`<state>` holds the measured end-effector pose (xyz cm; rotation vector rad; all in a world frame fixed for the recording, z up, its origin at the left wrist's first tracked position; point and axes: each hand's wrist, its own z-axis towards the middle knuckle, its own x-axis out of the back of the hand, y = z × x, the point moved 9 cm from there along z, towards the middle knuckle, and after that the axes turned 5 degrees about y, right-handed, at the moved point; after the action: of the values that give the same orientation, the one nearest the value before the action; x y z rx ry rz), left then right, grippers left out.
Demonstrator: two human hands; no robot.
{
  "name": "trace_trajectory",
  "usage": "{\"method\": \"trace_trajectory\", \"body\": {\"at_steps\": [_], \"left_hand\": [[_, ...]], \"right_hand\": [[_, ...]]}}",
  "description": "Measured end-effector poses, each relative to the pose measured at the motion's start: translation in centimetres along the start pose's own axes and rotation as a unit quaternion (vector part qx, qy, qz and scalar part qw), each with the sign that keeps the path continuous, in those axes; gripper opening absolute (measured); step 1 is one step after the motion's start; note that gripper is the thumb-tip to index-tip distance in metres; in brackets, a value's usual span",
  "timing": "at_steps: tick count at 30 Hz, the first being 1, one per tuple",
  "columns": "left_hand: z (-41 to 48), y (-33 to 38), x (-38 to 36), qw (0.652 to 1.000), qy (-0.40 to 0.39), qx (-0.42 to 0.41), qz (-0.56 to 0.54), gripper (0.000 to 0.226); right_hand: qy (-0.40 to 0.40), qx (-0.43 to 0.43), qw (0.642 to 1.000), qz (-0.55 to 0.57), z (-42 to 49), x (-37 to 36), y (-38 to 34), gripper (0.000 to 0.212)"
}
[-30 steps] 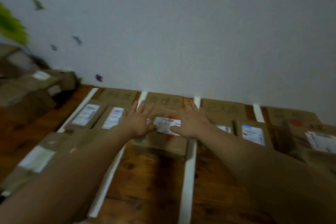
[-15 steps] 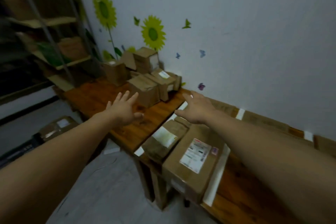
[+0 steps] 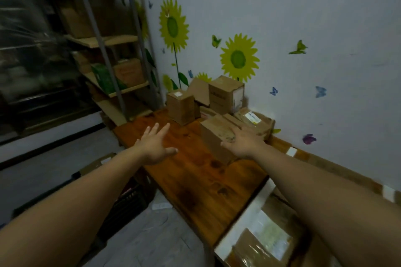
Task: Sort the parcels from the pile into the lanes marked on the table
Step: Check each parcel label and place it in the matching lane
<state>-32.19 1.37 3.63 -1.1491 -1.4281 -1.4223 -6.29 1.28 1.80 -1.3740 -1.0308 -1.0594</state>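
Hovering above bare wood, the left hand [image 3: 155,147] is spread wide, palm down, fingers apart and thumb out to the side, holding nothing. It hangs over the left part of the counter [image 3: 195,184], well apart from any box.

The right hand [image 3: 244,142] is also flat and spread, its fingers straight and lying over the near right corner of the front box [image 3: 213,143]. Blur hides whether the fingertips press on the cardboard or sit just above it; no finger curls round an edge.

That front box is the nearest piece of the pile [image 3: 219,104], which sits at the far end of the counter, pushed up against the wall [image 3: 325,17]. A small box [image 3: 180,106] stands upright at the pile's left edge, and a labelled box [image 3: 253,120] lies flat by the wall, just behind the right hand.

Nearer the camera, a strip of white tape [image 3: 240,221] crosses the counter. Just beyond it, under the right forearm, a parcel [image 3: 269,236] with a pale label lies flat.

Sunflowers [image 3: 238,58] and butterflies are stuck on the wall. A shelf [image 3: 112,41] with more boxes stands at the left, and a dark crate [image 3: 130,199] sits on the floor beside the counter.
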Motion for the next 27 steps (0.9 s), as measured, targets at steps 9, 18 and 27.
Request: {"method": "trace_trajectory", "body": {"at_steps": [9,18,27], "left_hand": [[15.0,-0.2,-2.2,0.997,-0.063,-0.042,0.022,0.088],[26.9,6.2,-10.5,0.952,-0.191,-0.235,0.047,0.085],[30.3,8.3,-13.9,0.925,-0.254,-0.276,-0.062,0.092]], "right_hand": [[-0.049,-0.072,0.996,0.023,11.0,-5.9,0.8,0.077],[-0.061,-0.182,0.981,0.021,13.0,-12.0,1.3,0.067],[0.069,-0.284,0.956,-0.022,12.1,-11.7,-3.7,0.034]]}}
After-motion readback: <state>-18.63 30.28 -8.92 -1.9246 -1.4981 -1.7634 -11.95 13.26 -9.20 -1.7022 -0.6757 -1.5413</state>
